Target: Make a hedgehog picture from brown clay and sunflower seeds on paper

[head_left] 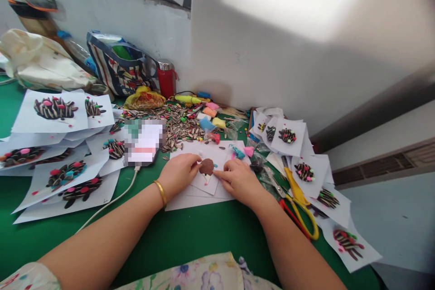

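Observation:
A flat, roundish piece of brown modelling clay (206,166) lies on a small white paper (210,186) in front of me. My left hand (180,173) has its thumb and fingertips closed at the clay's left edge. From the other side, my right hand (242,180) presses its fingertips to the lower right edge, with the other fingers curled. Under the small paper are larger white sheets (180,204). A bit of blue clay (215,166) shows beside the brown piece, and a blue clay lump (237,152) sits past my right fingers.
Striped sunflower seeds (176,124) are heaped behind the papers, near coloured clay packets (206,124). Papers with seed-and-clay hedgehog figures (56,108) are stacked left; more cards (288,136) lie right. A phone (144,142) with a cable, yellow-handled scissors (302,215) and a red flask (166,79) stand around.

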Available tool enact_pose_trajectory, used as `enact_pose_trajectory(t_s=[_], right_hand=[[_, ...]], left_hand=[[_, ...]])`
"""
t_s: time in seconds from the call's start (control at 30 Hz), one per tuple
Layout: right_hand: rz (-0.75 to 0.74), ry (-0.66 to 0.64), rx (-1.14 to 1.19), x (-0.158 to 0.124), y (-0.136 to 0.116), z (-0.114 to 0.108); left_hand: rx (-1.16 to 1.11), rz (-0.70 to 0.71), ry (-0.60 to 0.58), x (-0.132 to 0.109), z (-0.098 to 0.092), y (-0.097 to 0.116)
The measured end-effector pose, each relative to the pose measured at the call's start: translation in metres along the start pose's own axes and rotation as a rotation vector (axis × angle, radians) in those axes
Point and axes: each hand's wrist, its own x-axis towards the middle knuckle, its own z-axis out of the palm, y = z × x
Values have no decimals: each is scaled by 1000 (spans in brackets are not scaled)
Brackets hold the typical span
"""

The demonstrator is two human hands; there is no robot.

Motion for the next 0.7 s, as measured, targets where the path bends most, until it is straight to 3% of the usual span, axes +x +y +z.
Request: enact_pose_trajectory(t_s=[0.3,0.53,0.7], right_hand=[[-4,57,42,-3,6,-8],[-5,3,46,-2,5,-3],[55,54,77,0,7,-2]], left_hand=[[-6,0,2,-1,-1,1],[0,6,5,0,-1,1],[-2,2,-8,0,-1,2]])
